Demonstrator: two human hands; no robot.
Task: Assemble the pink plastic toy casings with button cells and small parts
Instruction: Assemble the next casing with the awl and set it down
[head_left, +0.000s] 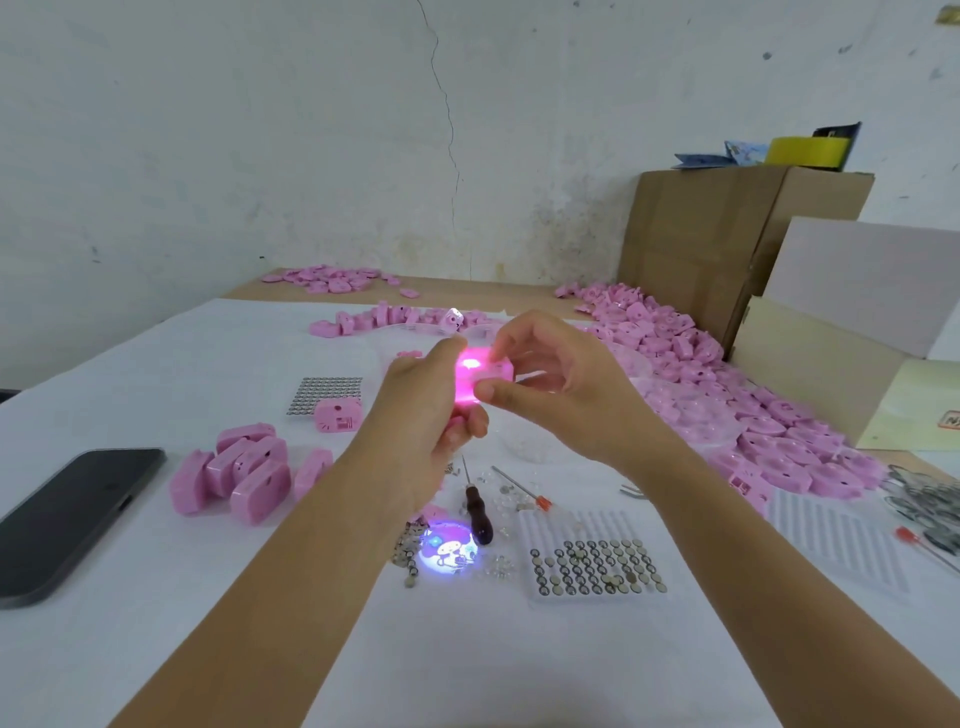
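Above the middle of the table, both hands hold one pink toy casing (480, 376) that glows bright pink inside. My left hand (431, 415) grips it from the left and below. My right hand (556, 384) pinches its right side with thumb and fingers. On the white cloth below, a round lit cartoon picture (449, 548) is projected. A white tray of button cells (597, 566) lies at the front right, and a second sheet of cells (324, 396) lies behind my left hand. A cluster of assembled pink casings (244, 475) sits at the left.
A dark-handled awl (478, 512), a red-tipped pin (519, 488) and small clear parts lie under my hands. A black phone (67, 519) lies at the left. A large pile of pink casing halves (727, 395) fills the right, before cardboard boxes (727, 244).
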